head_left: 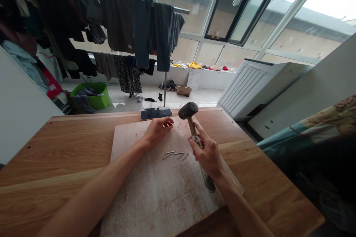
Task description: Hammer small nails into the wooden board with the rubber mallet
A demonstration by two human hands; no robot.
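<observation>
My right hand [207,152] is wrapped round the handle of a mallet [188,110]. Its dark, rounded head is raised above the far part of a pale, worn wooden board [133,189]. Loosely curled, with a gap between thumb and fingers, my left hand [159,130] is over the board's far side; nothing shows in it. Just right of those fingers, two thin nails [179,124] stand up from the board. Several loose nails [175,154] lie on the board between my forearms. Below my right hand, the lower end of the mallet's handle sticks out.
The board lies on a wooden table [63,144]. A phone [156,113] rests by its far edge. Beyond are a rack with hanging clothes [119,22], a green basket [99,100] and a small cardboard box [184,90]. A white ridged cabinet-like unit [244,81] and a curtain [311,137] are on the right.
</observation>
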